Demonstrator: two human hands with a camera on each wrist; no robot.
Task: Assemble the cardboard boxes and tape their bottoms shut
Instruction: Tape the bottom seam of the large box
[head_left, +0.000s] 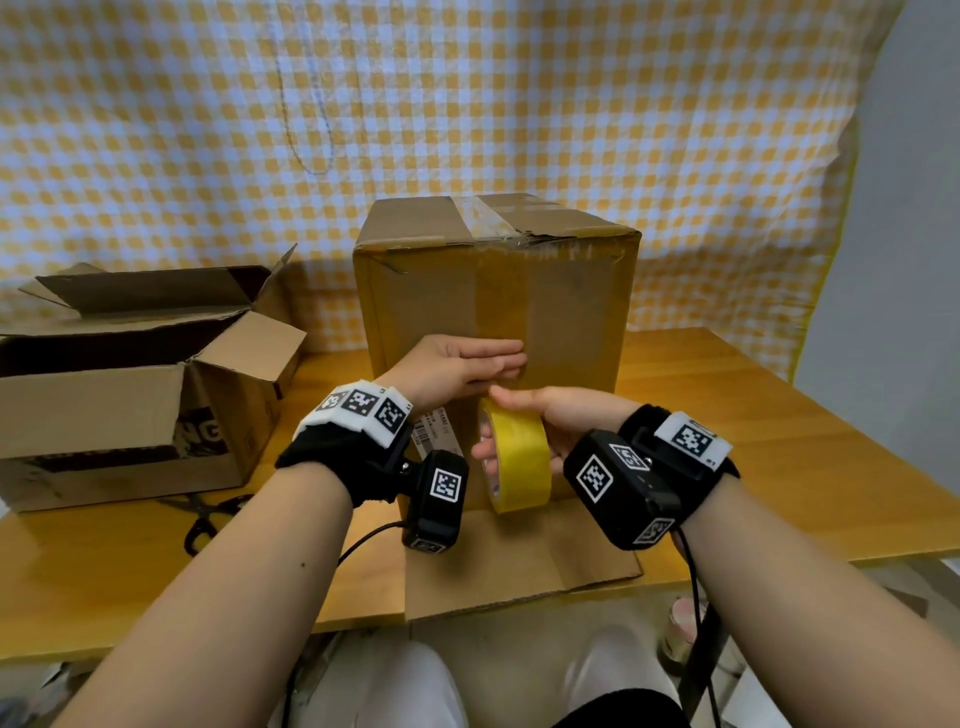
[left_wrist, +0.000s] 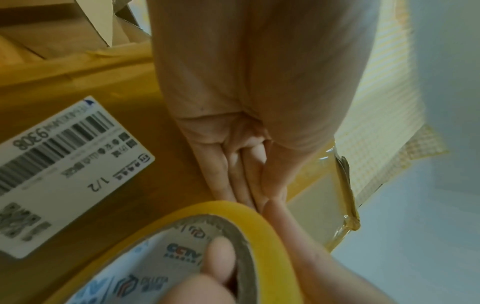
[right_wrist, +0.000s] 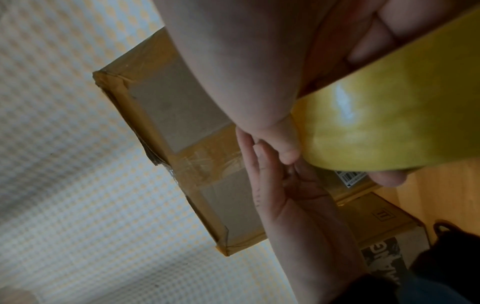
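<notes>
So there's a tall cardboard box (head_left: 493, 312) standing upright in the middle of the wooden worktop (head_left: 753, 467), with a strip of clear tape (head_left: 485, 215) already running across its top seam and down the front face. The left hand (head_left: 457, 364) is laid flat against that front face, fingers (left_wrist: 249, 185) straight and together, pressing right on the taped strip. Just below it the right hand (head_left: 545, 426) grips a roll of yellow packing tape (head_left: 519, 454), thumb over the outside and fingers hooked through the cardboard core, so it's properly wrapped around the roll. The roll sits right up against the lower front of the box, touching the left hand's fingertips in the wrist views. A white shipping label (left_wrist: 59, 170) with a barcode is stuck on the box face to the left of the roll. One bottom flap (head_left: 519, 566) lies flat on the worktop towards the person. Off to the left is a second cardboard box (head_left: 130, 384), open with its flaps up, and a pair of black-handled scissors (head_left: 208, 519) lies in front of it. A yellow checked cloth (head_left: 467, 93) hangs behind everything.
</notes>
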